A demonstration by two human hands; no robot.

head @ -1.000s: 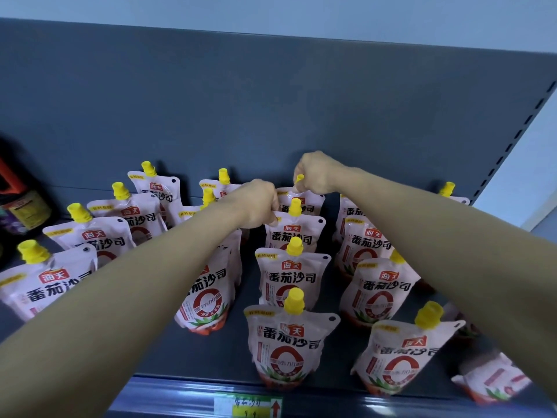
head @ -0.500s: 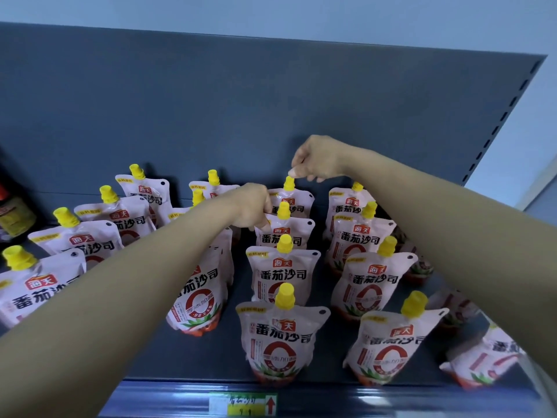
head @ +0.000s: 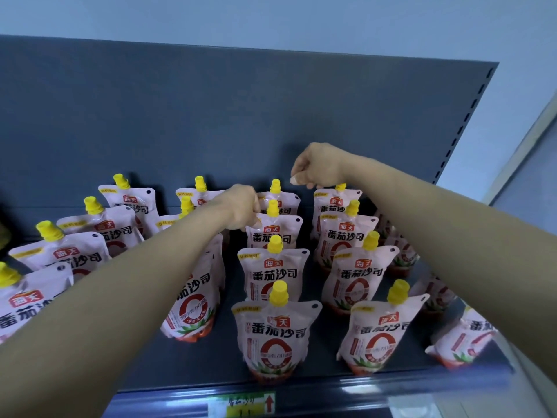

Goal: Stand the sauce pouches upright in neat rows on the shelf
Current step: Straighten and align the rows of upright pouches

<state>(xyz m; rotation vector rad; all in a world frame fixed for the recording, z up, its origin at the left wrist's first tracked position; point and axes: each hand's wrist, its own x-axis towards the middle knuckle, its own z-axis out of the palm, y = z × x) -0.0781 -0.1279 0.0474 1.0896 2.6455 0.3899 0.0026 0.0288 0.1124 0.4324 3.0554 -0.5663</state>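
Your left hand, mid-frame, has its fingertips pinched on the upper left corner of the second pouch from the back of the centre row. That pouch is standing upright on the shelf. Your right hand, just up and to the right, is curled with the thumb forward and looks empty. It hovers over the yellow caps at the back, and I can't tell whether it brushes one.

Watch that left forearm! It passes right over the leaning pouch at centre-left, and a dip there would likely knock it flat. These soft pouches stand on narrow bases, so a sideways tug on that corner could twist the pouch and domino the centre row toward the front edge. At lower right, a slumped pouch lies near the shelf's edge under your right arm, and a careless pull-back could sweep it off.
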